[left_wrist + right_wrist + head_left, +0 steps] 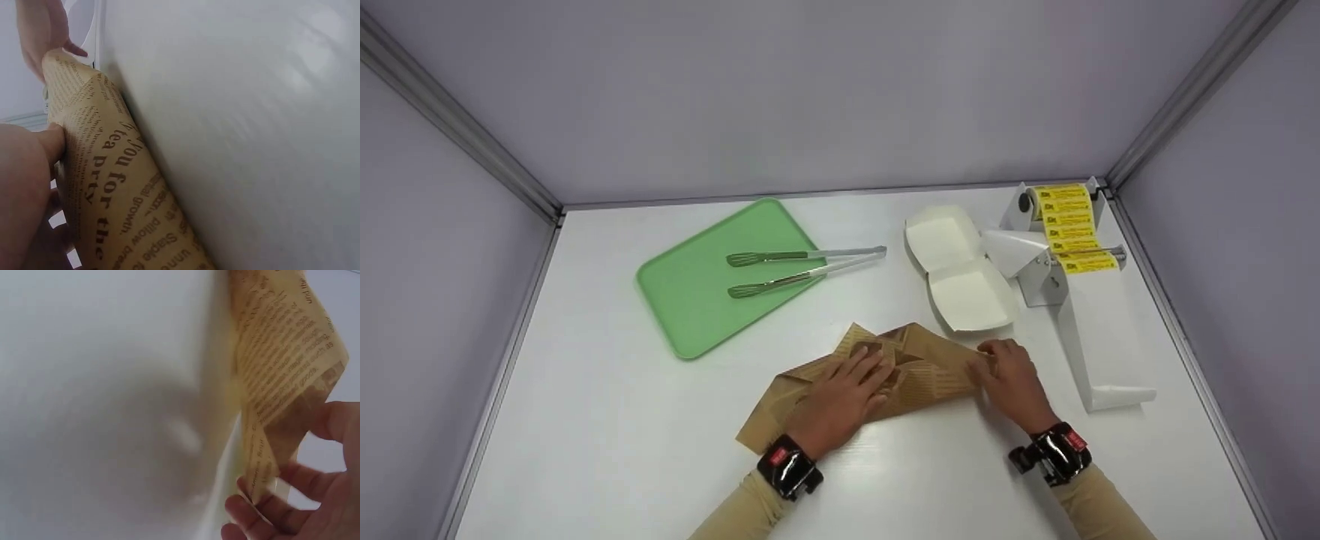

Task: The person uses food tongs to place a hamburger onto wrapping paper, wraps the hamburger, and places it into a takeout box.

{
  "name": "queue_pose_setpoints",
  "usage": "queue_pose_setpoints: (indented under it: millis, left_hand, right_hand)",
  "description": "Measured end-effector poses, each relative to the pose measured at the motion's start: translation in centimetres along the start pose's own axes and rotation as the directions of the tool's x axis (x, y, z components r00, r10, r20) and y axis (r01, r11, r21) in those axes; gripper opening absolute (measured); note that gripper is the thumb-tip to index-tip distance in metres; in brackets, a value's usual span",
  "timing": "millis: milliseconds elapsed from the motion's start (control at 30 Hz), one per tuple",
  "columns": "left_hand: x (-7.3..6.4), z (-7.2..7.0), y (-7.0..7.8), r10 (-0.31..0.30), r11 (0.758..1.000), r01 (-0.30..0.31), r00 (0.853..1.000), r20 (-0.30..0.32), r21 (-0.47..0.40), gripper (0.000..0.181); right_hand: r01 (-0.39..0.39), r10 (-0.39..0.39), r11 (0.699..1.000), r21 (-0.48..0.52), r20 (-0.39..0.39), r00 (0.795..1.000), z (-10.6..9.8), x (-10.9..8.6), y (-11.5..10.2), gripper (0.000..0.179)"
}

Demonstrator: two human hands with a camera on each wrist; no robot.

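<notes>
A brown sheet of printed wrapping paper (937, 381) lies folded into a long, loose bundle near the front of the table. My left hand (836, 405) rests on top of its middle with the fingers stretched out. At the right end, my right hand (1014, 384) pinches the paper's tip between thumb and fingers. In the right wrist view that narrowed end of the wrapping paper (287, 354) hangs between the thumb and the curled fingers. Lines of dark print run along the near side of the wrapping paper (118, 174) in the left wrist view. Whatever the folds enclose is hidden.
Behind the bundle sits an open white clamshell box (971, 292). A green tray (697, 300) lies back left, with metal tongs (787, 281) across it, handle end over its right edge. A label dispenser (1091, 322) with yellow labels (1069, 225) stands at the right.
</notes>
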State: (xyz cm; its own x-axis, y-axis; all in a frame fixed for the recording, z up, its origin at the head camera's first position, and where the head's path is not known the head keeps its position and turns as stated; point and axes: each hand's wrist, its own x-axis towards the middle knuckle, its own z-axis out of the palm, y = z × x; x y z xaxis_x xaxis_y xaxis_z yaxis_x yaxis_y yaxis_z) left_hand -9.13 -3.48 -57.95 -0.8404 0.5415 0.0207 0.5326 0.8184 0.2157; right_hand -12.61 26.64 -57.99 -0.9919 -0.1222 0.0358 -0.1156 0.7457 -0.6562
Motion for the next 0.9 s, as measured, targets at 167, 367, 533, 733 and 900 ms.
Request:
queue_pose_setpoints:
  millis: [167,367,533,733,900]
  left_hand:
    - [-0.1,0.2,0.1,-0.016,0.997,0.013,0.999,-0.041,-0.070,0.053]
    - [0.3,0.4,0.4,-0.047,0.982,0.024,0.992,-0.117,-0.188,0.049]
    - [0.6,0.7,0.6,-0.041,0.988,0.012,0.982,-0.186,-0.155,0.049]
    - [0.6,1.1,0.5,-0.062,0.993,0.047,0.989,-0.131,-0.110,0.054]
    - [0.8,1.4,0.5,-0.074,0.994,0.066,0.993,-0.094,-0.083,0.057]
  right_hand:
    - [-0.210,0.205,0.977,0.030,0.120,0.971,-0.5,-0.4,0.3,0.043]
    - [-0.327,0.309,0.939,0.103,0.157,0.938,-0.6,-0.9,0.5,0.037]
    - [-0.342,0.323,0.927,0.152,0.135,0.937,-0.1,-1.2,0.7,0.030]
    - [-0.384,0.356,0.901,0.200,0.163,0.920,0.4,-1.4,0.7,0.029]
    - [-0.372,0.345,0.909,0.185,0.165,0.924,0.8,-1.5,0.4,0.030]
